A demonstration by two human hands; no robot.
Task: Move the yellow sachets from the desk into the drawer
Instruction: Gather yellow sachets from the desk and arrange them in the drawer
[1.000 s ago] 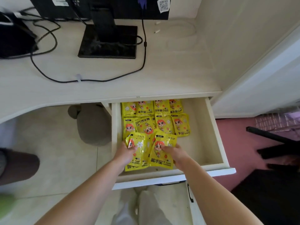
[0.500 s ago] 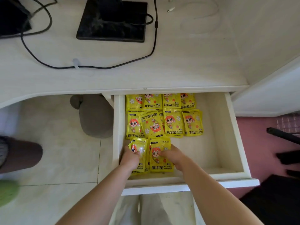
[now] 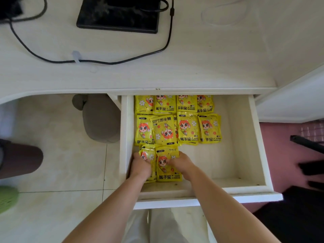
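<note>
The white drawer (image 3: 259, 137) is pulled out from under the desk (image 3: 210, 64). Several yellow sachets (image 3: 188, 128) with a red-haired cartoon figure lie in two rows at its back left. Two more sachets sit in front of those rows. My left hand (image 3: 141, 166) presses on the left sachet (image 3: 148, 152) near the drawer's left wall. My right hand (image 3: 180, 163) rests on the right sachet (image 3: 167, 172), fingers curled on its upper half. No sachet is visible on the desk top.
A black monitor base (image 3: 119, 16) and a black cable (image 3: 105, 62) lie on the desk. A grey stool (image 3: 100, 120) stands under the desk, left of the drawer. The drawer's right half is bare. A dark chair (image 3: 306, 144) is at the right.
The two front sachets have been set down flatter and side by side at the drawer's front left. The camera has tilted down and closer; both hands stay on the sachets.
</note>
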